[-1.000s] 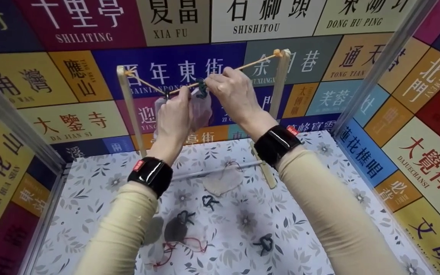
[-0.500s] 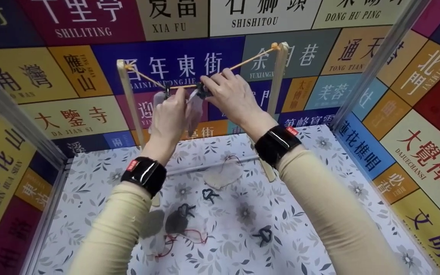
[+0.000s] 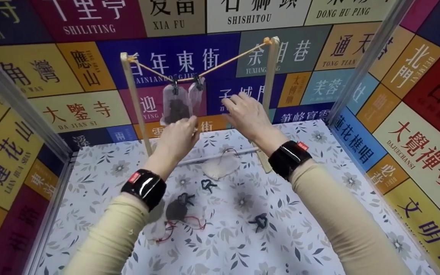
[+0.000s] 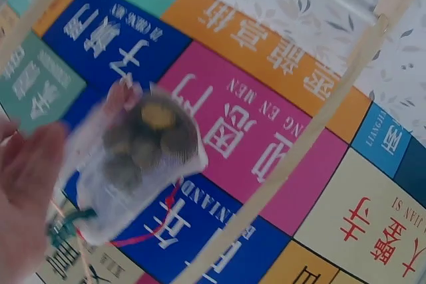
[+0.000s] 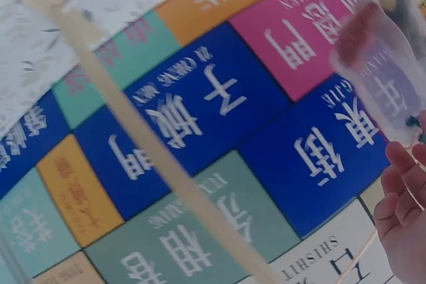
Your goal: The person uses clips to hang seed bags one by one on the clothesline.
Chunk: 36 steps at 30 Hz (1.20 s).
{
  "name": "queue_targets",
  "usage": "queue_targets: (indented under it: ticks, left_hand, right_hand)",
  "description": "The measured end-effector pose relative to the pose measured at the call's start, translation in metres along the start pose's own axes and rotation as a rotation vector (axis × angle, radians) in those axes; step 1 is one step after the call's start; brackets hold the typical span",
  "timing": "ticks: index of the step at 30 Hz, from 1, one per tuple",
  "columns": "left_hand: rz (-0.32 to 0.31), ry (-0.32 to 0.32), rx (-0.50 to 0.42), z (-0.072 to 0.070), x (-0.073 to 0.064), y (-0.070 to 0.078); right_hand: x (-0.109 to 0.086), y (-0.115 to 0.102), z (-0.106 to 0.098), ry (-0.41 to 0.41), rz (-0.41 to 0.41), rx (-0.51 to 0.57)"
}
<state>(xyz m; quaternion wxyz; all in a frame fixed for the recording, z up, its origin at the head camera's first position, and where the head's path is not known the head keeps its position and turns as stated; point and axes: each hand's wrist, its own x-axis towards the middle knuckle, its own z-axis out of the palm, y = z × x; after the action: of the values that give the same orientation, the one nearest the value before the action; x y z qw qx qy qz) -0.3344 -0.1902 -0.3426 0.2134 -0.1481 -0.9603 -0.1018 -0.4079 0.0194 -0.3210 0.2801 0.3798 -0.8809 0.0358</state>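
Two sheer drawstring pouches hang side by side on an orange cord (image 3: 235, 57), each held by a dark green clip (image 3: 175, 88). The left pouch (image 3: 178, 109) shows dark lumps inside; brownish pieces and a red string show in the left wrist view. The second pouch (image 3: 196, 93) is turned nearly edge-on in the head view, and has reddish contents (image 5: 356, 34) in the right wrist view. My left hand (image 3: 178, 138) is just below the left pouch, fingers loosely bent and holding nothing. Off to the right of both pouches, my right hand (image 3: 247, 116) has its fingers spread and holds nothing.
Wooden posts (image 3: 131, 93) bear the cord at both ends, and a white rod (image 3: 201, 159) runs low between them. On the flowered tabletop lie a pale pouch (image 3: 222, 166), a dark-filled pouch (image 3: 176, 210) with red strings, and several green clips (image 3: 260, 221). Printed panels (image 3: 420, 145) wall it in.
Both hands have come away from the cord: the left down below the pouches, the right down and to the right. The second pouch now hangs from its clip by itself.
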Motion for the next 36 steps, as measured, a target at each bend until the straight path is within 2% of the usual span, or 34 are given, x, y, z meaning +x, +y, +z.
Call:
queue_targets:
  ticks: [3,5,8,12,16,21,24,29,32,36]
  left_hand:
    - [-0.014,-0.176,-0.047,0.011,-0.018,0.009]
    - [-0.016,-0.228,-0.086,0.021,-0.031,0.015]
    - [-0.048,-0.319,-0.161,0.037,-0.048,0.026]
    - [-0.089,-0.432,-0.241,0.062,-0.070,0.047]
    - [-0.061,-0.493,-0.238,0.087,-0.092,0.069]
    - [-0.026,-0.582,-0.196,0.114,-0.118,0.095]
    - [-0.036,-0.612,-0.191,0.128,-0.130,0.102]
    - [-0.103,-0.664,-0.252,0.149,-0.145,0.111]
    - [-0.134,-0.679,-0.303,0.163,-0.152,0.117]
    - [-0.179,-0.639,-0.416,0.183,-0.167,0.117]
  right_hand:
    - [-0.024,0.002,0.004,-0.062,0.022,0.013]
    - [-0.039,0.002,0.006,-0.131,0.024,0.017]
    - [-0.061,0.005,0.010,-0.286,0.006,0.026]
    - [-0.092,0.007,0.019,-0.544,-0.022,0.069]
    - [-0.127,0.003,0.034,-0.735,-0.004,0.118]
    - [-0.176,-0.009,0.060,-0.888,0.046,0.190]
    - [-0.198,-0.021,0.076,-0.965,0.115,0.242]
    - [-0.225,-0.037,0.092,-1.041,0.254,0.324]
    - [-0.235,-0.042,0.100,-1.023,0.259,0.359]
    - [-0.244,-0.047,0.115,-0.909,0.182,0.453]
